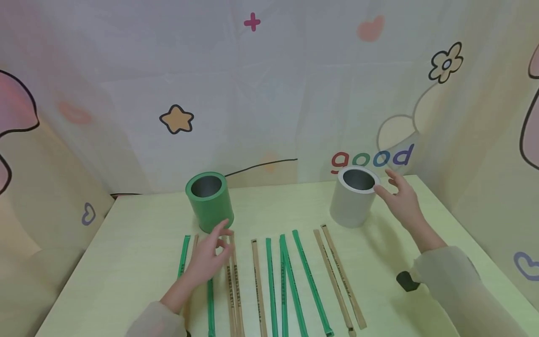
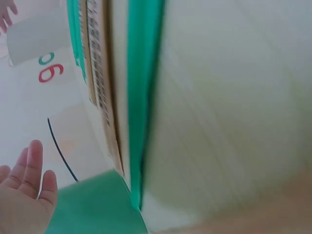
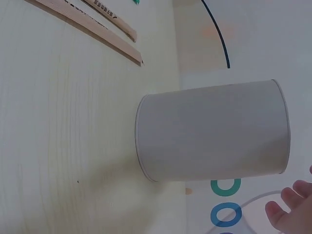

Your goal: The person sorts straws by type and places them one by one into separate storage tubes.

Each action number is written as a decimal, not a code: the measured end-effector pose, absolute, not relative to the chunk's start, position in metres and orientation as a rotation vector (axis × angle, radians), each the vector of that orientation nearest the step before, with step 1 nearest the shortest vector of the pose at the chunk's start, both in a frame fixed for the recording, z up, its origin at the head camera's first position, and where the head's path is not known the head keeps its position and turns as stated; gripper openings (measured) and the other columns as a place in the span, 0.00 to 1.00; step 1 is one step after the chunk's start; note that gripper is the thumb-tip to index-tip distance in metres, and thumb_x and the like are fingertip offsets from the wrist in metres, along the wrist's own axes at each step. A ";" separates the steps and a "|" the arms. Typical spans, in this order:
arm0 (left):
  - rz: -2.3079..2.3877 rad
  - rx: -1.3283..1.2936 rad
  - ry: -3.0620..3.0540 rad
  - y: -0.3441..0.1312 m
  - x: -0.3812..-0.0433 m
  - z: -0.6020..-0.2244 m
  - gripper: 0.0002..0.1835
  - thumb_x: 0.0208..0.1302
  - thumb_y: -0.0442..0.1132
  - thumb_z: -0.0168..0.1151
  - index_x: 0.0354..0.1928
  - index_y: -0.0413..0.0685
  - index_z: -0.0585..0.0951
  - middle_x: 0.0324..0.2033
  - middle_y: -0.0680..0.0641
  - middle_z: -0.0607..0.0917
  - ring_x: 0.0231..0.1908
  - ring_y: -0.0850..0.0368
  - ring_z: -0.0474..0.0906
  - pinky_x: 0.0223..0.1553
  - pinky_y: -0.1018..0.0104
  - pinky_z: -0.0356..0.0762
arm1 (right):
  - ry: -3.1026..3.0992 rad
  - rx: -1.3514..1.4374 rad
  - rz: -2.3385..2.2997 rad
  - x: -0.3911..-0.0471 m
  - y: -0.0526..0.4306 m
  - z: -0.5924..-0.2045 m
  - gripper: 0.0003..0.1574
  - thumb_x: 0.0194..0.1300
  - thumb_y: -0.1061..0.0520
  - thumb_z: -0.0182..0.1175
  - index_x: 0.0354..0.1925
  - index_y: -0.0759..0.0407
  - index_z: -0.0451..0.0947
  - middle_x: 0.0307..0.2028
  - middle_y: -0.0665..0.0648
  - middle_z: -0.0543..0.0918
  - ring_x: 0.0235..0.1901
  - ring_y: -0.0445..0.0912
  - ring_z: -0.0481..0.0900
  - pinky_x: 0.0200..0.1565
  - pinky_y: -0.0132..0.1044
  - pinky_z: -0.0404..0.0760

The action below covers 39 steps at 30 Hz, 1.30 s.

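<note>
My left hand (image 1: 208, 256) hovers over the slim green and tan printed packets, just in front of a green cup (image 1: 212, 206). Its fingers look loosely bent, with nothing between them; in the left wrist view the left hand (image 2: 29, 190) appears beside the green cup (image 2: 92, 204). At the right, my right hand (image 1: 402, 201) is by the rim of a white cup (image 1: 351, 206), thumb and fingers spread. Whether the thumb touches the rim I cannot tell. In the right wrist view the right hand (image 3: 292, 207) shows near the mouth end of the white cup (image 3: 214, 131).
Several packets lie roughly lengthwise on the pale table, among them a green packet (image 1: 311, 281), a tan packet (image 1: 343, 276) and another green packet (image 2: 141, 97). A printed cloth (image 1: 269, 93) rises behind the table (image 1: 139, 243). A small dark object (image 1: 407, 281) is by the right sleeve.
</note>
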<state>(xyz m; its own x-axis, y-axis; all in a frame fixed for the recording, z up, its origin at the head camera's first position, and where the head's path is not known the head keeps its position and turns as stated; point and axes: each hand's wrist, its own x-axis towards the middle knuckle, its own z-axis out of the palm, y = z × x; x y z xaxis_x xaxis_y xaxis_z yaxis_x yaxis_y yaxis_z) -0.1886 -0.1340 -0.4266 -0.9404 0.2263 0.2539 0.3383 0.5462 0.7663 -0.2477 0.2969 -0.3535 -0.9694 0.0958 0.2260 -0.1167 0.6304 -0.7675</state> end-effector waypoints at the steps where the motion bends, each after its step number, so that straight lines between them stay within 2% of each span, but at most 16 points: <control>1: -1.378 -0.489 -2.660 -0.131 -0.188 -0.426 0.29 0.58 0.36 0.55 0.62 0.50 0.61 0.48 0.48 0.77 0.36 0.58 0.76 0.22 0.73 0.71 | -2.615 0.017 1.271 -0.249 0.298 -0.354 0.42 0.64 0.45 0.48 0.66 0.64 0.46 0.65 0.68 0.52 0.62 0.65 0.53 0.56 0.61 0.59; 5: -1.415 -0.507 -2.703 -0.118 -0.187 -0.424 0.26 0.59 0.38 0.55 0.61 0.52 0.63 0.48 0.51 0.77 0.37 0.60 0.75 0.26 0.73 0.71 | -2.618 0.032 1.338 -0.257 0.301 -0.360 0.42 0.64 0.46 0.47 0.67 0.63 0.42 0.66 0.68 0.48 0.63 0.65 0.49 0.56 0.62 0.58; 7: -1.434 -0.525 -2.712 -0.109 -0.186 -0.422 0.25 0.59 0.38 0.54 0.60 0.52 0.64 0.48 0.50 0.77 0.36 0.60 0.74 0.30 0.70 0.72 | -2.608 0.047 1.377 -0.261 0.303 -0.363 0.42 0.65 0.47 0.46 0.67 0.63 0.41 0.66 0.68 0.46 0.64 0.66 0.47 0.56 0.63 0.56; 9: -1.447 -0.542 -2.717 -0.101 -0.186 -0.421 0.25 0.60 0.38 0.53 0.60 0.52 0.65 0.47 0.51 0.78 0.37 0.61 0.74 0.39 0.65 0.70 | -2.588 0.071 1.447 -0.264 0.304 -0.366 0.41 0.66 0.49 0.46 0.67 0.63 0.40 0.67 0.67 0.44 0.64 0.65 0.45 0.58 0.62 0.54; 12: -1.515 -0.570 -2.736 -0.090 -0.187 -0.421 0.24 0.62 0.39 0.52 0.60 0.52 0.64 0.48 0.50 0.77 0.37 0.61 0.72 0.42 0.60 0.68 | -2.547 0.087 1.583 -0.269 0.305 -0.370 0.41 0.66 0.51 0.45 0.67 0.63 0.37 0.67 0.66 0.41 0.65 0.64 0.42 0.61 0.59 0.50; 14: -1.541 -0.599 -2.756 -0.083 -0.187 -0.422 0.24 0.63 0.40 0.51 0.61 0.52 0.63 0.49 0.48 0.77 0.38 0.60 0.72 0.42 0.63 0.69 | -2.518 0.083 1.688 -0.272 0.305 -0.372 0.41 0.66 0.52 0.44 0.67 0.63 0.35 0.67 0.65 0.39 0.65 0.63 0.41 0.62 0.58 0.48; 16: -1.570 -0.638 -2.776 -0.076 -0.188 -0.424 0.24 0.63 0.40 0.50 0.61 0.52 0.63 0.49 0.46 0.76 0.38 0.59 0.73 0.34 0.69 0.72 | -2.490 0.073 1.797 -0.274 0.306 -0.374 0.41 0.67 0.52 0.44 0.67 0.61 0.34 0.67 0.65 0.39 0.65 0.62 0.41 0.62 0.58 0.47; 19: -1.566 -0.691 -2.803 -0.066 -0.189 -0.426 0.24 0.63 0.41 0.49 0.61 0.51 0.62 0.50 0.44 0.76 0.38 0.58 0.73 0.30 0.72 0.72 | -2.453 0.074 1.937 -0.276 0.308 -0.376 0.40 0.67 0.52 0.43 0.68 0.57 0.34 0.68 0.64 0.39 0.66 0.60 0.42 0.62 0.59 0.47; 22: -1.563 -0.732 -2.817 -0.057 -0.190 -0.428 0.24 0.64 0.41 0.48 0.62 0.50 0.62 0.50 0.44 0.76 0.38 0.58 0.73 0.31 0.69 0.72 | -2.413 0.105 2.068 -0.276 0.310 -0.378 0.40 0.67 0.54 0.44 0.68 0.53 0.34 0.68 0.62 0.37 0.67 0.57 0.39 0.62 0.60 0.44; 24: -1.553 -0.749 -2.819 -0.051 -0.191 -0.428 0.23 0.64 0.41 0.48 0.61 0.50 0.62 0.50 0.44 0.76 0.38 0.59 0.74 0.41 0.62 0.72 | -2.396 0.144 2.142 -0.276 0.311 -0.379 0.42 0.66 0.54 0.45 0.68 0.51 0.32 0.68 0.60 0.34 0.67 0.56 0.34 0.62 0.61 0.41; 27: -1.549 -0.764 -2.830 -0.043 -0.192 -0.430 0.23 0.64 0.41 0.47 0.62 0.50 0.62 0.50 0.45 0.76 0.39 0.59 0.74 0.42 0.58 0.72 | -2.390 0.197 2.229 -0.278 0.312 -0.380 0.47 0.65 0.57 0.48 0.68 0.48 0.28 0.68 0.60 0.30 0.67 0.57 0.30 0.62 0.62 0.36; 29: -1.541 -0.770 -2.845 -0.037 -0.193 -0.432 0.23 0.64 0.41 0.47 0.62 0.50 0.62 0.50 0.46 0.76 0.40 0.58 0.74 0.42 0.61 0.72 | -2.402 0.223 2.248 -0.279 0.311 -0.382 0.51 0.63 0.59 0.49 0.67 0.46 0.23 0.68 0.61 0.30 0.67 0.59 0.31 0.62 0.61 0.35; 31: -1.549 -0.777 -2.860 -0.032 -0.193 -0.435 0.24 0.64 0.42 0.47 0.62 0.50 0.62 0.50 0.47 0.76 0.40 0.58 0.74 0.33 0.67 0.73 | -2.439 0.241 2.207 -0.280 0.311 -0.384 0.56 0.62 0.61 0.51 0.66 0.44 0.19 0.68 0.62 0.30 0.67 0.59 0.30 0.62 0.61 0.35; 34: -1.549 -0.786 -2.873 -0.026 -0.192 -0.436 0.24 0.64 0.42 0.47 0.62 0.51 0.62 0.50 0.48 0.76 0.41 0.58 0.75 0.33 0.71 0.72 | -2.488 0.240 2.105 -0.281 0.309 -0.388 0.61 0.59 0.63 0.54 0.65 0.46 0.16 0.68 0.62 0.29 0.67 0.58 0.28 0.62 0.60 0.33; 36: -1.559 -0.782 -2.879 -0.022 -0.191 -0.435 0.24 0.64 0.42 0.47 0.62 0.53 0.62 0.50 0.48 0.76 0.41 0.59 0.75 0.34 0.71 0.72 | -2.491 0.235 2.043 -0.281 0.307 -0.391 0.61 0.57 0.63 0.56 0.66 0.48 0.18 0.68 0.61 0.30 0.66 0.58 0.26 0.62 0.60 0.33; 39: -1.565 -0.790 -2.876 -0.017 -0.190 -0.432 0.23 0.64 0.42 0.47 0.62 0.55 0.62 0.50 0.48 0.76 0.40 0.59 0.75 0.33 0.71 0.72 | -2.444 0.228 1.998 -0.281 0.305 -0.395 0.60 0.54 0.63 0.60 0.66 0.53 0.26 0.68 0.62 0.39 0.67 0.57 0.31 0.63 0.60 0.36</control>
